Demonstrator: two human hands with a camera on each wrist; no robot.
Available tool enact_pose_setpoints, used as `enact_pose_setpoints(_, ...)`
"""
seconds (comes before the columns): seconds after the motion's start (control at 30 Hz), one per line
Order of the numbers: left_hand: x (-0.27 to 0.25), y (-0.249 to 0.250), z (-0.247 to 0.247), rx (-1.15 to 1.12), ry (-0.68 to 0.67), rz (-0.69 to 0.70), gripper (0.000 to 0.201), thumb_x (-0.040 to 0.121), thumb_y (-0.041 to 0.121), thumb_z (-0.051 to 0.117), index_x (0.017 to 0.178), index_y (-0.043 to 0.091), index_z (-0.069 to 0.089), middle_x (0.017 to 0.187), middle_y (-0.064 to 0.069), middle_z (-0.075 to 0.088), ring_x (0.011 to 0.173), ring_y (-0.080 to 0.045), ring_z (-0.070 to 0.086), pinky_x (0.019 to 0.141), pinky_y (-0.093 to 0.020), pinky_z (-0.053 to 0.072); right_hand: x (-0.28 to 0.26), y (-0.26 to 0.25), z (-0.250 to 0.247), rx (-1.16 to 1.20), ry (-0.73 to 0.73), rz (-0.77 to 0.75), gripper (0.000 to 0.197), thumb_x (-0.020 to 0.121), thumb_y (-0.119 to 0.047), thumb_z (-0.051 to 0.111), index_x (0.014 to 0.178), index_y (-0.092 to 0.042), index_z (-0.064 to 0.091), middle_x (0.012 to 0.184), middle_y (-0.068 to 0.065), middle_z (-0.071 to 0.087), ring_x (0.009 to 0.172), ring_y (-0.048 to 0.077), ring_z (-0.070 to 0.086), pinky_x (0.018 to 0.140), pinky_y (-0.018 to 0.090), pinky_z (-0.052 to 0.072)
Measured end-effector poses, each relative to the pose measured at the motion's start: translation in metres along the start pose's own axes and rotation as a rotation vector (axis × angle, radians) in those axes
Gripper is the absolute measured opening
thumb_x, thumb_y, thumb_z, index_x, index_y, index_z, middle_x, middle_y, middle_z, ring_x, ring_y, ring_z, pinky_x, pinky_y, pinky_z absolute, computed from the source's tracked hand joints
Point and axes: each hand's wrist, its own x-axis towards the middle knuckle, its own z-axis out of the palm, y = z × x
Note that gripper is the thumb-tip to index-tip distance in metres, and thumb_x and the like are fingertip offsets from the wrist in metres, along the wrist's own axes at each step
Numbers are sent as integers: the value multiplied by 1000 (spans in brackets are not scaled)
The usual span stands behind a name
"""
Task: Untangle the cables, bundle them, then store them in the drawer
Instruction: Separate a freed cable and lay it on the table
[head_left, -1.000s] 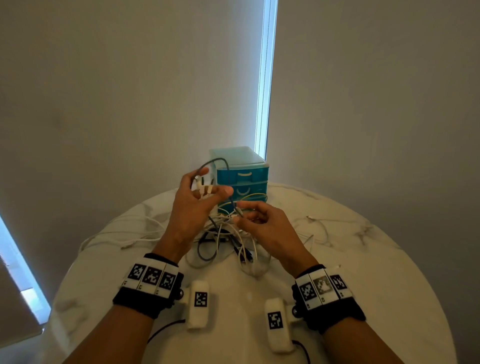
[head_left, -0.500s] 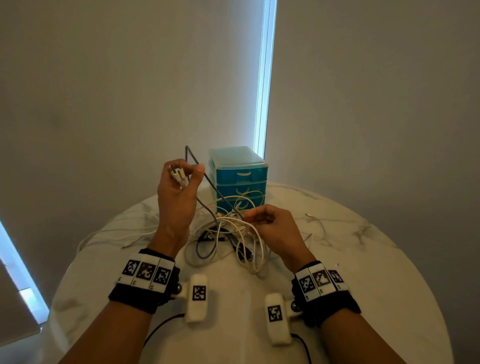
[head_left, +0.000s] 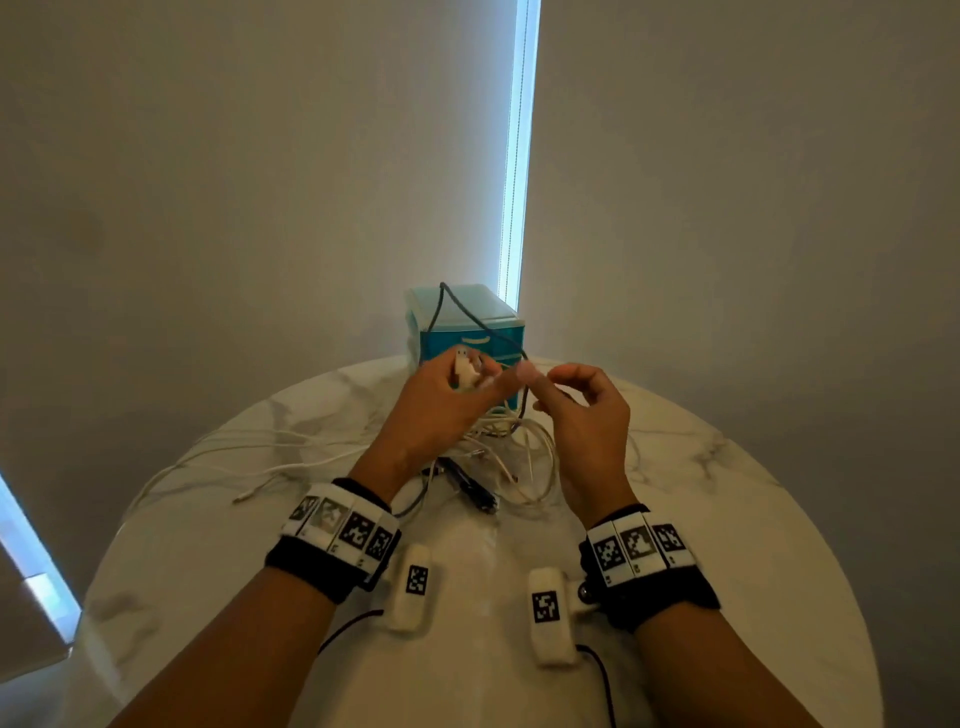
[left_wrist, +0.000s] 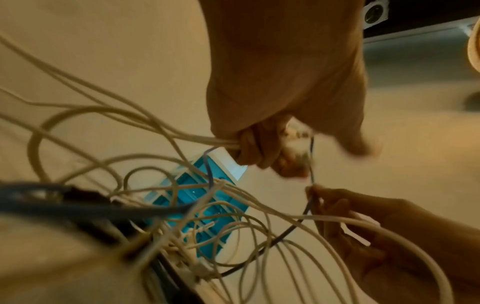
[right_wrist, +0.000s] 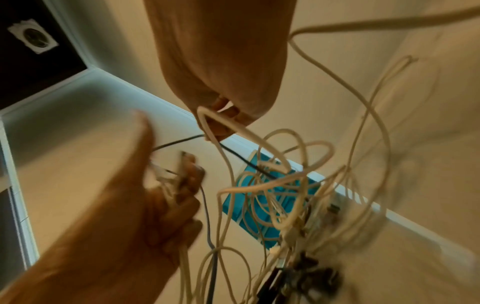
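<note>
The untangling step, in progress: the left hand (head_left: 441, 405), raised above the surface (head_left: 727, 545), keeps its grip closed on a gather of white cables (left_wrist: 145, 115) and their connector ends (head_left: 464, 370); the right hand (head_left: 582, 421), just beside it, pinches the dark cable (head_left: 485, 325) between thumb and fingertips (left_wrist: 315, 190), with a loop of white cable also hooked over its fingers in the right wrist view; the dark cable arches up in front of the teal drawer unit (head_left: 467, 322) and runs down into the knot. The remaining cables lie in a tangled heap (head_left: 498, 457) on the surface between the wrists and the drawer unit, with loose white strands (head_left: 249, 457) trailing to the left; nothing appears bundled, and the drawers look closed. The next move, by judgement, calls for drawing the dark cable free of the white loops without tightening the knot. The surface is a round, pale, marble-veined top; behind it stand plain walls, meeting at a bright vertical strip of light (head_left: 519, 156).
</note>
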Motion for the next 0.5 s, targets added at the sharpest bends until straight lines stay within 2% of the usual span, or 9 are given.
enact_pose_setpoints(0.07, -2, -7, 3, 38, -94, -44, 46, 81, 64, 81, 108, 28, 71, 95, 11, 77, 87, -2, 72, 75, -17, 55, 0, -7, -1, 65, -18, 2, 22, 86, -11, 89, 97, -4, 71, 93, 5, 70, 76, 11, 69, 77, 27, 63)
enact_pose_setpoints(0.13, -5, -15, 1, 72, -185, -65, 40, 83, 57, 82, 114, 33, 73, 97, 18, 78, 88, 4, 73, 73, -12, 52, -2, -13, -1, 123, -38, 19, 24, 84, -14, 91, 93, -9, 70, 93, 7, 69, 74, 13, 68, 79, 29, 62)
enact_pose_setpoints(0.2, -7, -16, -1, 87, -198, -58, 37, 85, 55, 81, 117, 37, 74, 99, 20, 78, 93, 5, 73, 78, -14, 53, -6, -17, 3, 158, -75, 16, 24, 84, -14, 91, 88, -12, 68, 89, 4, 68, 73, 12, 68, 78, 27, 60)
enact_pose_setpoints(0.27, -8, -15, 0, 83, -158, -27, 28, 89, 51, 79, 111, 35, 77, 100, 16, 80, 94, 0, 73, 85, -24, 56, -11, -22, 10, 144, -122, -15, 23, 86, -13, 89, 86, -12, 66, 85, 1, 68, 74, 12, 68, 77, 25, 60)
enact_pose_setpoints(0.33, -8, -18, 0, 85, -77, 11, 20, 91, 48, 78, 102, 30, 79, 95, 13, 80, 91, -2, 74, 86, -29, 58, -13, -22, 12, 140, -158, -46, 21, 89, -11, 86, 89, -8, 65, 84, 0, 68, 78, 12, 69, 79, 26, 61)
enact_pose_setpoints(0.43, -8, -20, -8, 24, 102, 19, 22, 94, 48, 76, 101, 27, 79, 94, 11, 80, 91, -2, 75, 83, -25, 60, -8, -17, 6, 66, -241, 14, 15, 94, -8, 81, 97, -9, 66, 92, -2, 72, 90, 12, 71, 81, 25, 60)
enact_pose_setpoints(0.5, -8, -20, -16, -69, 194, 0, 25, 96, 46, 75, 102, 23, 79, 96, 8, 81, 94, -2, 75, 82, -21, 59, -7, -10, 0, -96, -377, 95, 17, 92, -6, 82, 102, -11, 70, 102, 1, 76, 97, 15, 73, 84, 26, 60)
